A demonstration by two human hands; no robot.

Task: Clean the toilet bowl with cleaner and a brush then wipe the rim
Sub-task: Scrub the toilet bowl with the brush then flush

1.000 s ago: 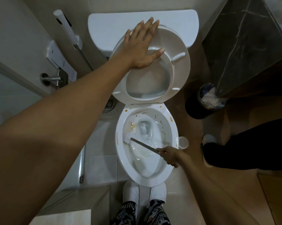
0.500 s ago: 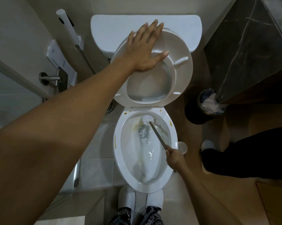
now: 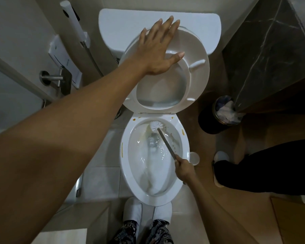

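The left hand (image 3: 158,50) presses flat, fingers straight, on the raised seat (image 3: 199,71); if released, the seat may drop onto the brush (image 3: 156,125). The right hand (image 3: 184,169) grips the brush handle, the head at the bowl's (image 3: 125,166) rear wall. Yellow spots on the rim, possibly cleaner, may splash.
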